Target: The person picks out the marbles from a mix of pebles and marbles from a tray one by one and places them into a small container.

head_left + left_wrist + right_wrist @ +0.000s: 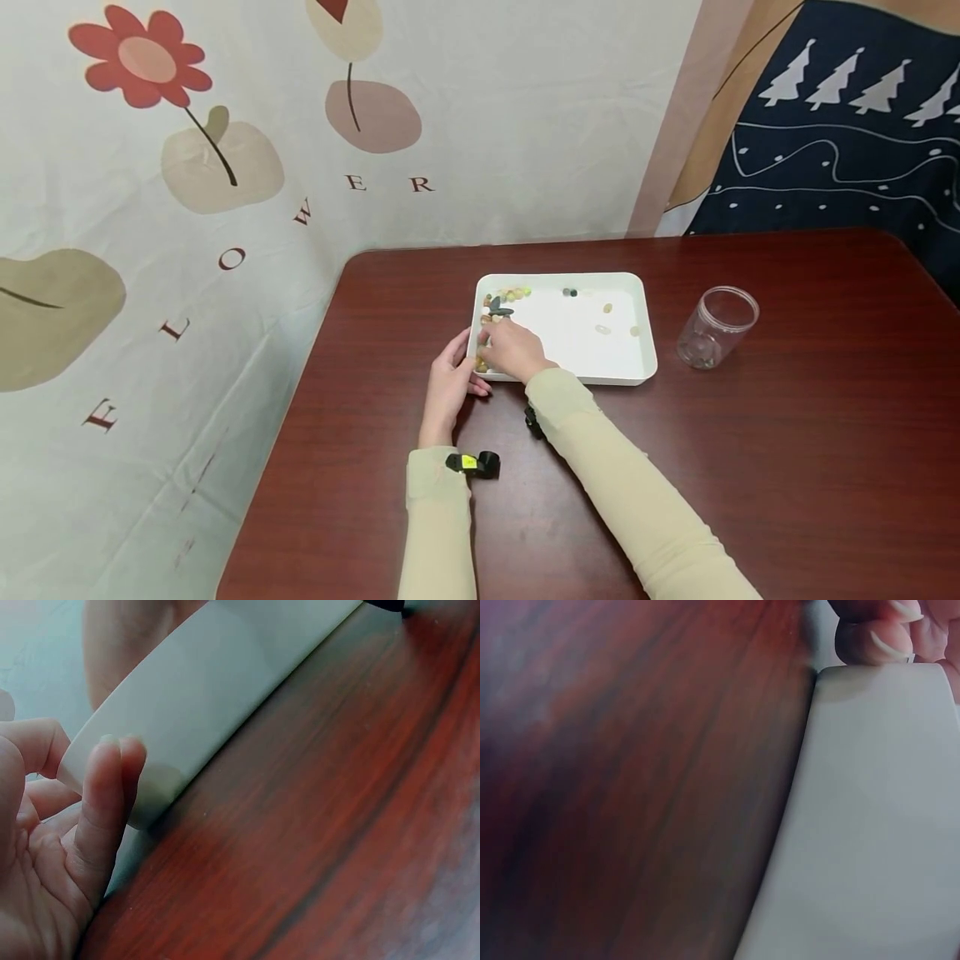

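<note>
The person's left hand (pixel 447 387) grips the near-left corner of a white tray (pixel 562 342) on the wooden table (pixel 757 475). Along the tray's left side lie mixed pebbles (pixel 501 312), where the right hand (pixel 514 347) reaches in; I can't tell whether it pinches one. Farther right stands a clear jar (pixel 717 327).

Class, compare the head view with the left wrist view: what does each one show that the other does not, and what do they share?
Only the head view shows the clear jar, the navy cloth with trees, the red flower on the wall cloth, and the inside of the tray with its pebbles.

Only the left wrist view shows the creased palm of the left hand and a close look at the tray's outer wall.

Both share the left hand at the tray and the brown table.
</note>
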`<state>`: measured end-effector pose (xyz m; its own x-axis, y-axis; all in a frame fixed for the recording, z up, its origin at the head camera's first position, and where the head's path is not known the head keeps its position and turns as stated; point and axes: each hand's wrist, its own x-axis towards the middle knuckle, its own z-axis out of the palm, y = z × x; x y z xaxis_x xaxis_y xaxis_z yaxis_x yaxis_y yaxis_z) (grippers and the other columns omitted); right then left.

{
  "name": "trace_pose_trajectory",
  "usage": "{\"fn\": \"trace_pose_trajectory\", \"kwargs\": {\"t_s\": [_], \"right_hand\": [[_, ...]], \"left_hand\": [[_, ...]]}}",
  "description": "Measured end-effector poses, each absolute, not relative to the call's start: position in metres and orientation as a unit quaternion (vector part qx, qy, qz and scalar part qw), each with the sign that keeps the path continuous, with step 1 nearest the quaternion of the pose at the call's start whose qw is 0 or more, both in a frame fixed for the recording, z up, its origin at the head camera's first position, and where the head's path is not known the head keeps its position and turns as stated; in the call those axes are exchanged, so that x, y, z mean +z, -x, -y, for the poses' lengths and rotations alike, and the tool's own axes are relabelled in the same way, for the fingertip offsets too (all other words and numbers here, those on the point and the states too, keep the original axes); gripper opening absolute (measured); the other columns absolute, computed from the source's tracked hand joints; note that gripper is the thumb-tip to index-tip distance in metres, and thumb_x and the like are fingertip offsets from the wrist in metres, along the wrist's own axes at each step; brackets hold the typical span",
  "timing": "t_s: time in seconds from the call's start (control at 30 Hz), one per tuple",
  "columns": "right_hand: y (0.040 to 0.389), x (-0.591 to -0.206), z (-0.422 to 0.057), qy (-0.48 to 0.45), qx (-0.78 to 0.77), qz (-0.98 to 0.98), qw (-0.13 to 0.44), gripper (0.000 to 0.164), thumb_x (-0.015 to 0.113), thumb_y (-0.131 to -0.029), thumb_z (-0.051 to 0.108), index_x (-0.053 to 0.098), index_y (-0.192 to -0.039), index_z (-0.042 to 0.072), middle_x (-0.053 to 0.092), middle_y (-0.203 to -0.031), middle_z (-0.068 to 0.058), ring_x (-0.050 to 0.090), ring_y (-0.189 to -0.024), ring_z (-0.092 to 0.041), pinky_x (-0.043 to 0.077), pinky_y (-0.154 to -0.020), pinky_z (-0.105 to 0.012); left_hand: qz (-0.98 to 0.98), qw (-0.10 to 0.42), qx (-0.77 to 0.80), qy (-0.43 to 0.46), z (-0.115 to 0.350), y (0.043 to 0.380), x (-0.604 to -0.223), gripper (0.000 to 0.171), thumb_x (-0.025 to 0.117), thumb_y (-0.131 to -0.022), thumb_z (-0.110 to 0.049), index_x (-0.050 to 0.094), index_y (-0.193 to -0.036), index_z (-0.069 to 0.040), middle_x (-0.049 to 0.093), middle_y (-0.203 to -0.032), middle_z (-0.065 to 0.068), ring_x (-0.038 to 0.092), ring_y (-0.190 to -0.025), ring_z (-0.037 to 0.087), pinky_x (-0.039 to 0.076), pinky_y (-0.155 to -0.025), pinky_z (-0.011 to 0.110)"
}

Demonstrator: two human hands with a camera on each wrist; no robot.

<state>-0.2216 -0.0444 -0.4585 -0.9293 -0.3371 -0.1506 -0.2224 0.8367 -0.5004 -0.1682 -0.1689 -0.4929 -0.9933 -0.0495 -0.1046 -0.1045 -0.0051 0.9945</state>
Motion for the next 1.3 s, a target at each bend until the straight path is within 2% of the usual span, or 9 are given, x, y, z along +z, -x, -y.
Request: {"fn": "trace_pose_trajectory", "kwargs": {"t_s": [0.3,0.67,1.13,1.3], "right_hand": [[0.222,-0.458,0.044,0.145,-0.229,-0.956,0.111,0.014,0.058,-0.075,0.025,0.063,-0.087,0.022,0.058,-0.092,0.001,0.052,-0.074,-0.014,0.045,-0.058,-0.031],[0.22,-0.452,0.036,0.14,-0.279,-0.945,0.093,0.015,0.055,-0.078,0.022,0.063,-0.091,0.017,0.059,-0.081,0.004,0.053,-0.071,-0.015,0.043,-0.058,-0.028],[0.223,-0.453,0.024,0.168,-0.327,-0.928,0.054,0.014,0.062,-0.078,0.018,0.065,-0.091,0.015,0.064,-0.082,0.004,0.058,-0.076,-0.012,0.046,-0.068,-0.027],[0.22,-0.452,0.016,0.169,-0.33,-0.928,0.026,0.014,0.063,-0.078,0.019,0.064,-0.091,0.016,0.062,-0.08,0.004,0.056,-0.071,-0.011,0.045,-0.065,-0.026]], "left_hand": [[-0.701,0.019,0.711,0.052,0.167,0.168,-0.492,0.057,0.041,-0.08,0.0,0.039,-0.135,-0.016,0.046,-0.131,0.002,0.059,-0.047,0.025,0.052,-0.045,0.036],[-0.698,0.02,0.714,0.051,0.167,0.169,-0.492,0.056,0.041,-0.08,0.001,0.042,-0.133,-0.018,0.047,-0.13,0.002,0.059,-0.047,0.025,0.052,-0.044,0.035],[-0.7,0.018,0.711,0.054,0.169,0.17,-0.494,0.056,0.041,-0.08,0.0,0.042,-0.133,-0.017,0.046,-0.131,0.003,0.059,-0.047,0.025,0.052,-0.043,0.034],[-0.703,0.022,0.709,0.058,0.168,0.17,-0.492,0.057,0.04,-0.08,0.001,0.042,-0.133,-0.017,0.045,-0.132,0.003,0.059,-0.047,0.025,0.052,-0.044,0.035]]}}
